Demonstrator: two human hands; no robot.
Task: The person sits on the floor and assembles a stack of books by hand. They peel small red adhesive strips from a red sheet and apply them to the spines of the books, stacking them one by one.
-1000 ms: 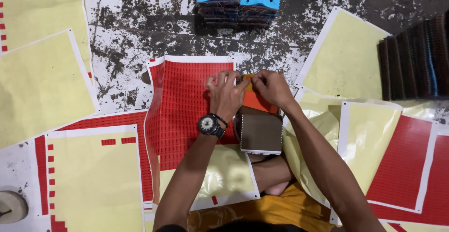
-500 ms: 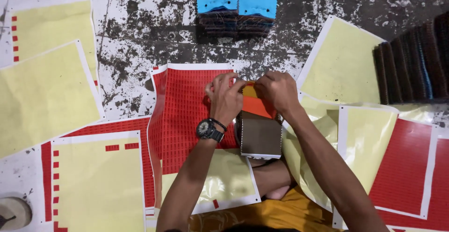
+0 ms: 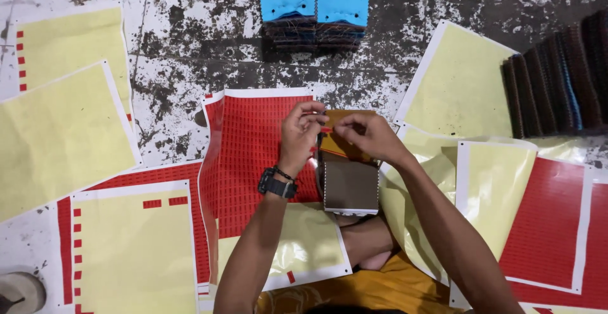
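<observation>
Speckled concrete floor [image 3: 190, 48] surrounds both hands, left hand [image 3: 303, 130] and right hand [image 3: 367, 135], pinching a small red sticker [image 3: 325, 129] over the swatch stack [image 3: 349, 175]; it could curl and self-stick.

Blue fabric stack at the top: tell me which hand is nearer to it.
Left. The left hand lies just below the blue fabric stack, over the red sticker sheet; the right hand is lower and further right.

Red label sheet [image 3: 253, 156] centre; peeled yellow backing sheets [image 3: 60, 137] l & r.

Place: workshop floor | evidence: stained concrete floor [image 3: 190, 42], red sticker sheets [image 3: 253, 156], stacked fabric swatches [image 3: 315, 10]
</observation>
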